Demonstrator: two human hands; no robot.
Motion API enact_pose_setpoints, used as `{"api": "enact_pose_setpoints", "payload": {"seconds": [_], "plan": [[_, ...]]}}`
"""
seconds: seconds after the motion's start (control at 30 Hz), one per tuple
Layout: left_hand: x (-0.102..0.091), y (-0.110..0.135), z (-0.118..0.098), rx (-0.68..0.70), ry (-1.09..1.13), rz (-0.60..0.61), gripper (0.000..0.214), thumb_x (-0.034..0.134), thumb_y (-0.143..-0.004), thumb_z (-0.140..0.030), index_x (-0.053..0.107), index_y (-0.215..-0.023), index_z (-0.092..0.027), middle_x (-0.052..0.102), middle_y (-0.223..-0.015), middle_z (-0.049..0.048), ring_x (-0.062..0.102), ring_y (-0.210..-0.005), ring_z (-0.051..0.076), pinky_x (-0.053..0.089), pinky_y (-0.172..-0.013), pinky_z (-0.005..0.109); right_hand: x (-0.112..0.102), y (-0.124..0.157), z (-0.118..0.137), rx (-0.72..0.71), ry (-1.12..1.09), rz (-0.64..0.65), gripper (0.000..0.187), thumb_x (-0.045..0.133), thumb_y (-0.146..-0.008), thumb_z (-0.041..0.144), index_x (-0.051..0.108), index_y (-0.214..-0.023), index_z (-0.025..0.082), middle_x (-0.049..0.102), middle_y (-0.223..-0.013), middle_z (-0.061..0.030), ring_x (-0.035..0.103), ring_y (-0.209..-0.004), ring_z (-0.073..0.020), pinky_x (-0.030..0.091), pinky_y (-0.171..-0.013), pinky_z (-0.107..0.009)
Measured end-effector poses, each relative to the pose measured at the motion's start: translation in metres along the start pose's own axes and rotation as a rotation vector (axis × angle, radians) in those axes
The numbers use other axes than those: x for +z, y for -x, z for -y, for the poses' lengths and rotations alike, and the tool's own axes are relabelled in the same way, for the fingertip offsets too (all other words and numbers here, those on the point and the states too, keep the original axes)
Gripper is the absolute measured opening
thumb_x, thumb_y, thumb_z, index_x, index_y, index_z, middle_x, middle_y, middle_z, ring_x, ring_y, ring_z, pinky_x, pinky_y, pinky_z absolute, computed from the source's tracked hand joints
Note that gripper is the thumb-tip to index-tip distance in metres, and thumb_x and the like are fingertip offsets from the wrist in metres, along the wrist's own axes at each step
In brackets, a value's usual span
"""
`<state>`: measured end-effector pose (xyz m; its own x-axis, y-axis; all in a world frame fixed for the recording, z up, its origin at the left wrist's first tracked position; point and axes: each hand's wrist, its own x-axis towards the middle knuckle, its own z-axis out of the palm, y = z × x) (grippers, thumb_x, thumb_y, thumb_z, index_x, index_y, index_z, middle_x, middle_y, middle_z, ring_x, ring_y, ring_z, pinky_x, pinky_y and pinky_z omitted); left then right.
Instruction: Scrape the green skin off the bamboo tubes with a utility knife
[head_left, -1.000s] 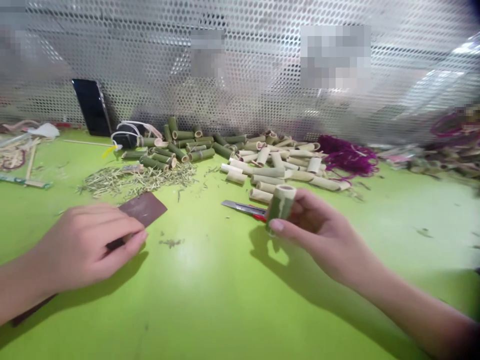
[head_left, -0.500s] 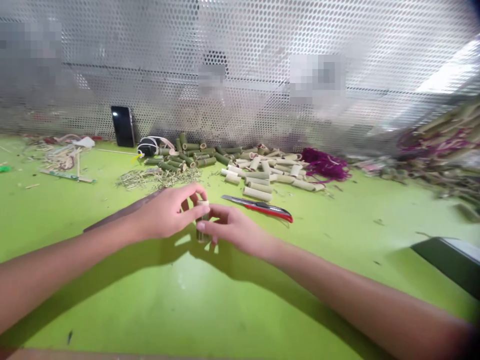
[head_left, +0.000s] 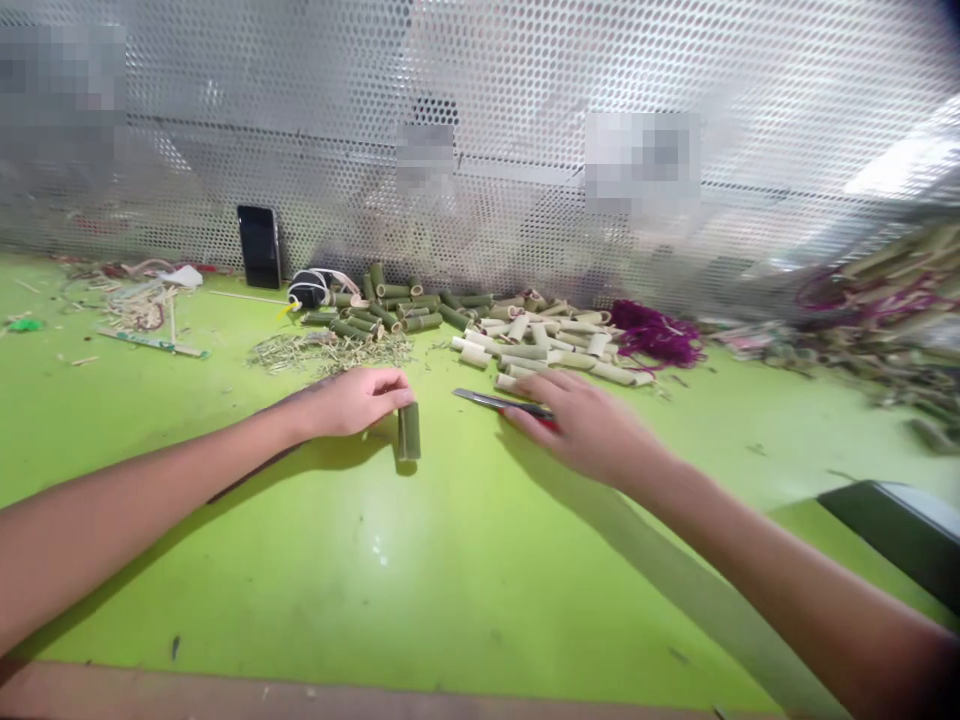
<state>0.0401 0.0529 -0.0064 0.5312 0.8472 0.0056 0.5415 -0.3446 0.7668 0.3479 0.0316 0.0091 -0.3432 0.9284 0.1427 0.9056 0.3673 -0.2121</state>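
Silver wall (head_left: 517,70) and green table (head_left: 420,600) spread beyond the left hand (head_left: 360,400) and right hand (head_left: 581,422). The right hand lies over the knife (head_left: 499,402), best held back from its tip; I can't tell if it grips. The left hand pinches a tube (head_left: 409,434) by its top, with no words to read.

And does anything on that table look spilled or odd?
Yes: shavings lie strewn on the green table in front of the green bamboo tubes, looking spilled. The knife also has its blade bared, possibly a little risky with the right hand at its handle.
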Motion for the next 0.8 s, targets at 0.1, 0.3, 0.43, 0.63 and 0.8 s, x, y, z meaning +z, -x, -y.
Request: {"api": "enact_pose_setpoints", "payload": {"seconds": [0.1,0.3,0.43,0.63,0.8], "plan": [[0.0,-0.001,0.007,0.004,-0.034,-0.023,0.032,0.054,-0.097,-0.05,0.069,-0.093,-0.022,0.058,-0.065,-0.0036,0.052,-0.058,0.015,0.037,-0.056,0.027,0.002,0.016,-0.03,0.087,0.117,0.095,0.034,0.053,-0.097,0.046,0.071,-0.117,0.025,0.074,-0.107,-0.0154,0.069,-0.097,-0.0341,0.057,-0.092,-0.055],[-0.001,-0.005,0.015,0.033,0.001,-0.033,0.038,0.051,-0.095,-0.054,0.065,-0.084,-0.02,0.054,-0.065,-0.0027,0.05,-0.061,0.016,0.037,-0.06,0.028,0.005,0.023,-0.04,0.175,0.034,0.117,0.03,0.045,-0.099,0.046,0.063,-0.103,0.022,0.071,-0.097,-0.0173,0.068,-0.082,-0.0314,0.058,-0.079,-0.049],[-0.011,-0.003,0.01,0.061,-0.013,-0.079,0.036,0.054,-0.093,-0.053,0.064,-0.081,-0.02,0.053,-0.068,-0.0023,0.048,-0.064,0.016,0.035,-0.062,0.029,-0.004,0.019,-0.03,0.201,-0.025,0.076,0.03,0.05,-0.095,0.046,0.055,-0.11,0.02,0.069,-0.087,-0.0139,0.063,-0.067,-0.0276,0.052,-0.063,-0.042],[-0.018,-0.003,0.009,0.014,-0.039,-0.065,0.034,0.053,-0.094,-0.051,0.064,-0.082,-0.02,0.057,-0.068,-0.0027,0.049,-0.062,0.015,0.035,-0.06,0.028,-0.016,0.006,0.007,0.015,-0.156,-0.174,0.043,0.055,-0.095,0.057,0.064,-0.12,0.023,0.072,-0.095,-0.01,0.065,-0.076,-0.027,0.048,-0.065,-0.038],[-0.013,-0.006,0.019,-0.035,-0.084,0.029,0.036,0.056,-0.093,-0.051,0.067,-0.078,-0.02,0.061,-0.066,-0.0021,0.052,-0.06,0.015,0.036,-0.058,0.027,-0.01,-0.006,0.036,-0.351,-0.041,-0.112,0.024,0.049,-0.098,0.038,0.065,-0.101,0.02,0.071,-0.082,-0.0074,0.064,-0.068,-0.0206,0.048,-0.061,-0.032]]}}
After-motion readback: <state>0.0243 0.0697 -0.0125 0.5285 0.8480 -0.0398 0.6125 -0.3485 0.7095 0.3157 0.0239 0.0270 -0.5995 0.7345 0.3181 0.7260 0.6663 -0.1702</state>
